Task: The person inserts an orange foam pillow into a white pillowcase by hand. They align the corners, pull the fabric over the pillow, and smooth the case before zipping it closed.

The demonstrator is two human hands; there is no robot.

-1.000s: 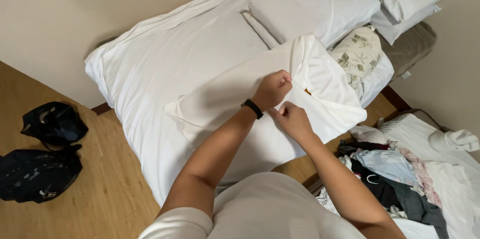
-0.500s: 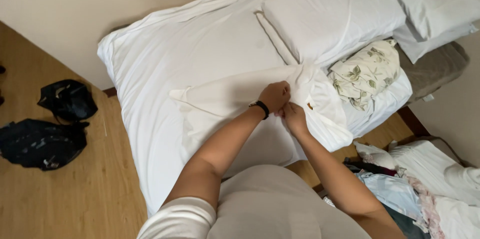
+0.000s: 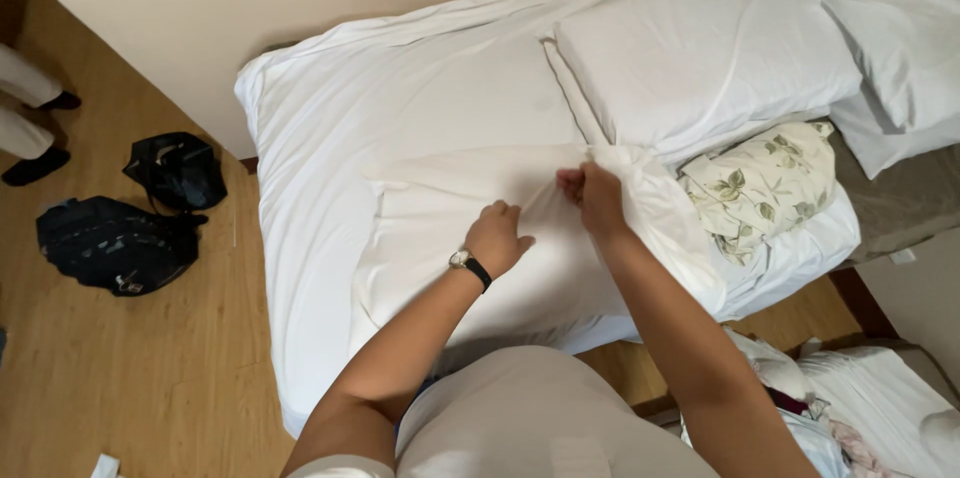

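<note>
The bed [image 3: 330,138] fills the middle of the view, white sheet pulled over it, and spread across the near half lies a white garment [image 3: 450,228], flat on the sheet with its right portion bunched and lifted. Up at the head sit two white pillows [image 3: 700,48], and a leaf-print pillow [image 3: 760,183] is tucked just beside the bunched cloth. On the wooden floor [image 3: 130,368] to the left, two black bags [image 3: 120,243] lie near each other. Now the hands: the right hand [image 3: 595,198] is closed, pinching a gather of the garment's fabric and holding it up off the bed. The left hand [image 3: 497,236], a black-strapped watch [image 3: 468,264] on its wrist, rests knuckles-up on the garment just beside it, fingers curled down onto the cloth; whether it truly grips a fold I cannot tell. This looks like the middle of a fold, one side being brought over. The next move would call for a flat pressing hand and an even carry.
</note>
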